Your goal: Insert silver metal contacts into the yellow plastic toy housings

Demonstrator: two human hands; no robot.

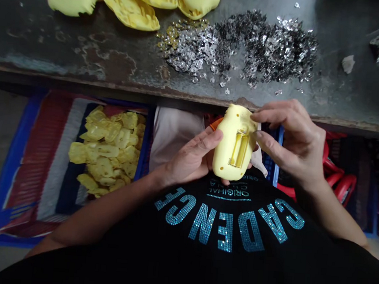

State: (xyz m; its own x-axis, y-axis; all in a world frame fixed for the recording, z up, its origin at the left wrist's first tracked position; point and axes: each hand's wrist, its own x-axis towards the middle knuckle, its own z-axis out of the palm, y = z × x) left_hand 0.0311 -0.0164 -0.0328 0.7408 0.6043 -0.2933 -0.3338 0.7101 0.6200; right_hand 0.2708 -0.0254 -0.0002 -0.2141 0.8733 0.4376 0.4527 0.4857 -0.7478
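My left hand [191, 157] is wrapped round a yellow plastic shell [233, 141], held upright in front of my chest with its open slot facing me. At the shell's upper right edge my right hand [291, 141] pinches with thumb and forefinger; a tiny metal piece may sit between the fingertips, too small to name. Both hands hover just below the front edge of the dark worktable [84, 55].
A heap of small silver and dark metal contacts [242, 50] lies on the table ahead. More yellow shells [131, 2] sit at the far left. Below left, a blue crate [20, 168] holds several small yellow parts [110, 149]. Red items [343, 185] lie at the lower right.
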